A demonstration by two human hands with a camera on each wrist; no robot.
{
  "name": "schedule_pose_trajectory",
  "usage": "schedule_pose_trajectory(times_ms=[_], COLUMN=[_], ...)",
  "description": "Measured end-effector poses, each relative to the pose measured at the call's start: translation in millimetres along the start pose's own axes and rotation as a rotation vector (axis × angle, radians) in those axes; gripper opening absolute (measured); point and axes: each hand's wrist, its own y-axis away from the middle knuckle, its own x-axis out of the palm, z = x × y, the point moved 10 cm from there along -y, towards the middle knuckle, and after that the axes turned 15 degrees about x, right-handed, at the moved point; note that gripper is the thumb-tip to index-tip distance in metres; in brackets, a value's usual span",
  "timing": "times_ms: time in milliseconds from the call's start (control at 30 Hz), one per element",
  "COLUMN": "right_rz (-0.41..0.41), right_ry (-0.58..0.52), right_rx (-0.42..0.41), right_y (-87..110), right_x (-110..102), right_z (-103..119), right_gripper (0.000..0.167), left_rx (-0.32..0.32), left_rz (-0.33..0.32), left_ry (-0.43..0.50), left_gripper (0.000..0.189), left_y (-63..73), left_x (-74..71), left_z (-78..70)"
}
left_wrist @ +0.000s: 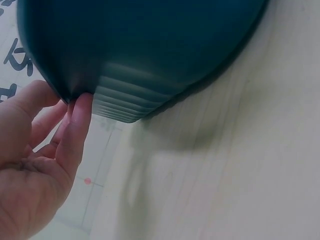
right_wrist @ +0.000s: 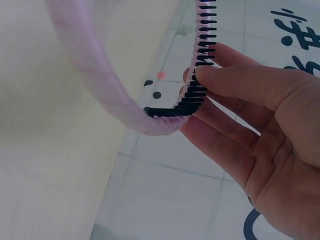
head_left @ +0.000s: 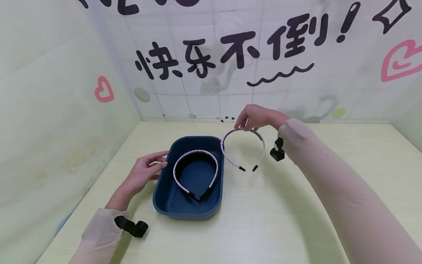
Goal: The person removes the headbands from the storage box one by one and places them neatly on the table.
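My right hand [head_left: 255, 116] pinches a pale pink headband [head_left: 263, 146] by the top of its arch, thumb against the black teeth on its inner side. Its two black-tipped ends hang downward over the table, just right of a dark blue plastic bin [head_left: 221, 190]. Inside the bin lies another pale pink headband [head_left: 175, 172], also with black teeth and black ends, its arch toward the wall. At the bin's left side, my left hand [head_left: 146, 170] holds the rim between thumb and fingers; in the left wrist view the fingertips [left_wrist: 82, 107] meet the bin's edge.
The bin stands on a pale wood table [head_left: 263, 220]. Behind it rises a white wall covering [head_left: 197, 102] with black lettering and pink hearts, and another wall [head_left: 66, 128] runs along the left. Black wrist cameras sit on both sleeves.
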Motion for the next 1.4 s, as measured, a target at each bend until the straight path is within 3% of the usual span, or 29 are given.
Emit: schedule_pose_trajectory(times_ms=[567,1400], right_rz=[-0.019,-0.026], right_ry=[-0.076,-0.134], right_rx=[0.093,0.167], right_y=[-16.0,-35.9], right_x=[15,42], right_z=[-51,-75], right_gripper=[0.029,0.033], left_rx=[-0.006,0.000], left_rz=[0.002,0.005], left_ry=[0.002,-0.007], left_gripper=[0.047,0.048], left_y=[-0.5,-0.4], left_x=[1.0,-0.3], left_z=[0.8,-0.1])
